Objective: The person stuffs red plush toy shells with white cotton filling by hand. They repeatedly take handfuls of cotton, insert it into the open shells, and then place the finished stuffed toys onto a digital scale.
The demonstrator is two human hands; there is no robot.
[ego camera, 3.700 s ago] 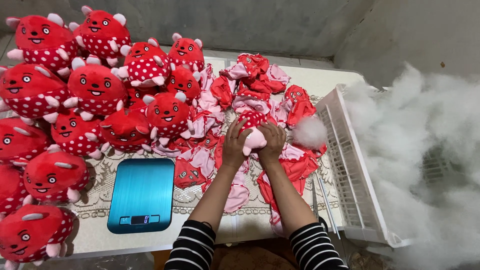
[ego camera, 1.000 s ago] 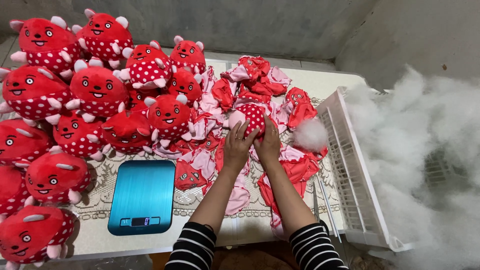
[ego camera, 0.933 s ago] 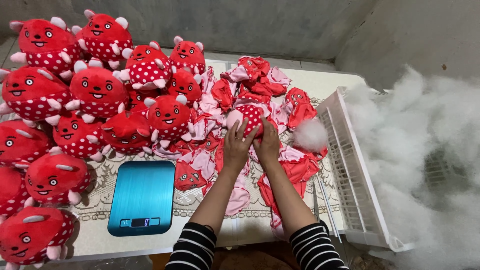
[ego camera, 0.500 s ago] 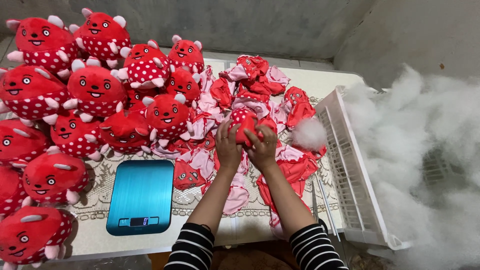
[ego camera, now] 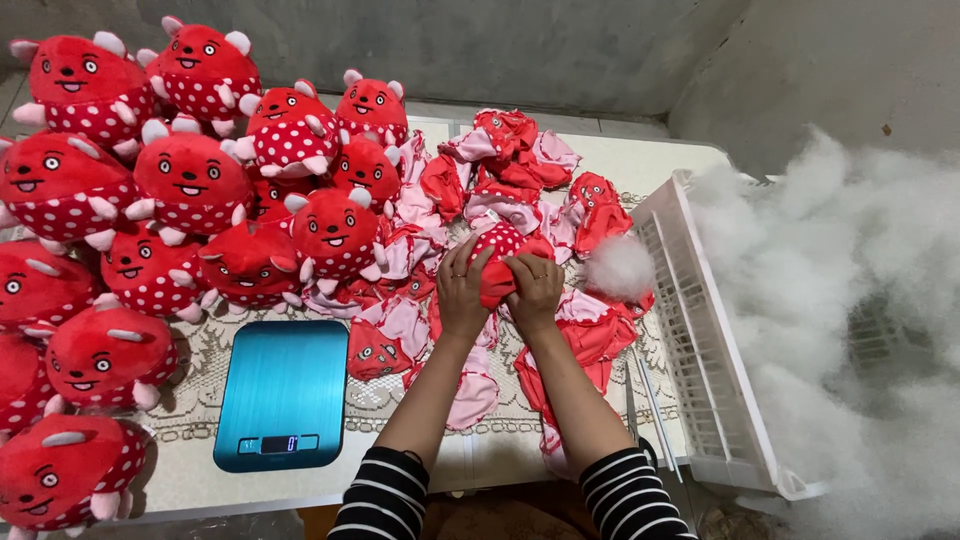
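While both hands close around it, the half-stuffed red plush skin (ego camera: 500, 262) sits just above the middle of the table, its white-dotted top poking out over the fingers. The left hand (ego camera: 461, 292) grips its left side with fingers curled over the fabric; the right hand (ego camera: 535, 290) clamps the right side, thumb pressed into the red cloth. Both forearms reach up from striped sleeves (ego camera: 385, 495) at the bottom edge.

Under and around the hands lies a heap of empty red and pink skins (ego camera: 500, 170), flat and crumpled, spreading from the wrists toward the far side of the table. A small tuft of white stuffing (ego camera: 618, 266) rests just to the right of the right hand, touching the heap. Beyond it a white slatted plastic crate (ego camera: 700, 330) stands tilted at the table's right edge, and past that a large loose mass of white fibrefill (ego camera: 850, 300) fills the right side of the view.

To the left of the hands, a blue kitchen scale (ego camera: 283, 392) lies flat on the lace table cover (ego camera: 200, 350), with nothing on it. Further left and behind, finished red stuffed toys (ego camera: 190, 180) with faces and dotted bellies are piled closely, covering the table's whole left side. Thin metal rods (ego camera: 650, 400) lie by the crate near the right forearm.
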